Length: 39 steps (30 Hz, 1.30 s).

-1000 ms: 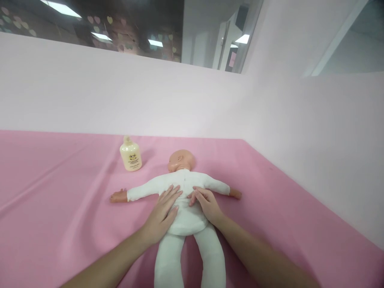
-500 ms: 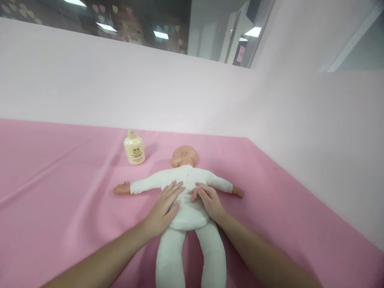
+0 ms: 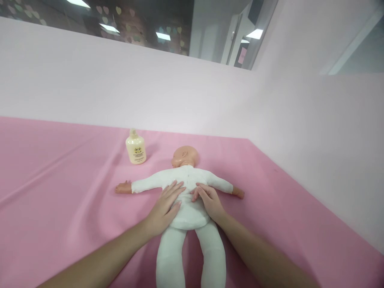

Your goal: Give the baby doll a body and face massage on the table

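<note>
a baby doll [image 3: 187,200] lies face down in the middle of the pink worktop [image 3: 60,208], head toward the far wall and turned to one side, arms stretched straight out, legs running back toward the person. both hands rest on its back. the left hand [image 3: 163,210] lies flat, fingers [image 3: 172,190] spread wide and pointing up toward the shoulders, palm over the lower back on the doll's left-hand side as seen from here. the right hand [image 3: 210,202] sits just beside it across the spine, fingers loosely curled and close together, tips touching the cloth near the middle. neither hand grips anything; they only press on the doll.

to my eye this is a stroking or rubbing of the back, and doing it well would mean keeping both palms flat and even on either side of the spine, light pressure, and the doll kept square so the arms do not fold under.

the doll wears a white one-piece suit, soft and a little wrinkled at the waist, with a seam down the back. its head is bald and peach coloured, as are the small bare hands poking out of the sleeves.

a cream bottle [image 3: 136,149] with a small top stands upright beyond the doll's outstretched arm, apart from it, near the pale wall [image 3: 150,92].
</note>
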Each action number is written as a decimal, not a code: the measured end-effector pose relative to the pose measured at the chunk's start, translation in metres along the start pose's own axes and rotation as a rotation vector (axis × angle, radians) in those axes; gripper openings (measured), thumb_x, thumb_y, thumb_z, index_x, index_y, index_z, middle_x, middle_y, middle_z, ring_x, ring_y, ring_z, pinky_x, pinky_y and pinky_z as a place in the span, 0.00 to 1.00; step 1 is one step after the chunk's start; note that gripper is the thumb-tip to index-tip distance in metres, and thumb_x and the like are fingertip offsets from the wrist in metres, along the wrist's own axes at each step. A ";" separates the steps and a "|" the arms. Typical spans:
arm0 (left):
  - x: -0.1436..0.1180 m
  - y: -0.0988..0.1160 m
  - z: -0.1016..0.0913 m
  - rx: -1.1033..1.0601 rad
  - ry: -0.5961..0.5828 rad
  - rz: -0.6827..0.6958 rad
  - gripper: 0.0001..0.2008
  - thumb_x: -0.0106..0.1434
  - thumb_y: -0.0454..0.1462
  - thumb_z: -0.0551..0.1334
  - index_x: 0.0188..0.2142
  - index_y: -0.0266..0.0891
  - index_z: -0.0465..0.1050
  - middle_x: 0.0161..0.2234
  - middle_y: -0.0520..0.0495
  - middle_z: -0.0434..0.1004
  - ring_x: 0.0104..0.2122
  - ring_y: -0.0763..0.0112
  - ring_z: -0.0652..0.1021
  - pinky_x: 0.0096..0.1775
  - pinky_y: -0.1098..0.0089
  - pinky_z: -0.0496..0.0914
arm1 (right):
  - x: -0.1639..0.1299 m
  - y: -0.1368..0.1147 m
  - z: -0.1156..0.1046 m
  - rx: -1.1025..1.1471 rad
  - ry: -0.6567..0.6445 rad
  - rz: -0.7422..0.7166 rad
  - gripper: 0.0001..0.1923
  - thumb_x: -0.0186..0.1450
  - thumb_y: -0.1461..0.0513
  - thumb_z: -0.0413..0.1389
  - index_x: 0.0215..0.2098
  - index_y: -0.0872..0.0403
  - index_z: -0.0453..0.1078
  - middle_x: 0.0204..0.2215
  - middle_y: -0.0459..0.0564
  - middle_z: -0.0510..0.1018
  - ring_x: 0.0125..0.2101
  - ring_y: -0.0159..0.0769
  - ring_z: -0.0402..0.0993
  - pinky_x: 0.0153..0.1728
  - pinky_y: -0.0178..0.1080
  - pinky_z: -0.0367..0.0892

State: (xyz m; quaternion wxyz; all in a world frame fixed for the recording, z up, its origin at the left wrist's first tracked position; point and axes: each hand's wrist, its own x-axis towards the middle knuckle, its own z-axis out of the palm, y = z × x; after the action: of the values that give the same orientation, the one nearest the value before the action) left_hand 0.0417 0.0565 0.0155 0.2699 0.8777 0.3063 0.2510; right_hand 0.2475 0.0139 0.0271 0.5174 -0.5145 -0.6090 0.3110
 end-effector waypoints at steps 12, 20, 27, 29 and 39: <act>0.001 0.000 0.000 -0.021 -0.018 -0.007 0.23 0.71 0.43 0.46 0.64 0.48 0.56 0.68 0.51 0.51 0.69 0.62 0.48 0.67 0.48 0.46 | -0.001 0.000 -0.001 0.020 -0.008 -0.008 0.24 0.71 0.55 0.46 0.20 0.53 0.69 0.22 0.45 0.75 0.34 0.35 0.76 0.57 0.43 0.59; 0.000 0.005 -0.004 -0.028 -0.044 -0.031 0.23 0.71 0.43 0.45 0.64 0.48 0.56 0.68 0.51 0.50 0.69 0.63 0.47 0.67 0.49 0.45 | -0.001 0.001 -0.001 0.028 0.002 -0.009 0.24 0.70 0.55 0.46 0.20 0.53 0.69 0.21 0.45 0.75 0.34 0.35 0.76 0.58 0.43 0.57; 0.001 0.003 -0.002 -0.008 -0.034 -0.014 0.23 0.71 0.42 0.45 0.64 0.47 0.56 0.68 0.50 0.51 0.69 0.62 0.47 0.67 0.49 0.47 | -0.001 0.002 -0.001 0.000 -0.010 -0.001 0.25 0.71 0.54 0.45 0.20 0.53 0.70 0.22 0.46 0.75 0.35 0.36 0.76 0.57 0.44 0.59; 0.000 0.002 -0.002 0.009 -0.033 -0.010 0.23 0.71 0.42 0.45 0.64 0.47 0.55 0.68 0.49 0.51 0.69 0.62 0.47 0.67 0.49 0.47 | -0.001 0.002 -0.001 -0.024 -0.005 -0.011 0.25 0.71 0.54 0.44 0.20 0.53 0.69 0.22 0.46 0.75 0.34 0.35 0.75 0.58 0.44 0.58; 0.000 0.024 -0.015 0.099 -0.112 0.431 0.21 0.66 0.37 0.51 0.58 0.46 0.65 0.59 0.47 0.69 0.60 0.61 0.66 0.64 0.53 0.56 | -0.004 -0.021 -0.005 -0.588 -0.374 -0.295 0.23 0.71 0.52 0.45 0.63 0.42 0.58 0.68 0.43 0.54 0.69 0.46 0.37 0.66 0.58 0.35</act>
State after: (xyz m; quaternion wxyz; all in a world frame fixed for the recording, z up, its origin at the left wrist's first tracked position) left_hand 0.0418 0.0452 0.0412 0.1830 0.9476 0.1083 0.2384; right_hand 0.2458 0.0031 0.0467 0.2666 -0.4820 -0.8239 0.1334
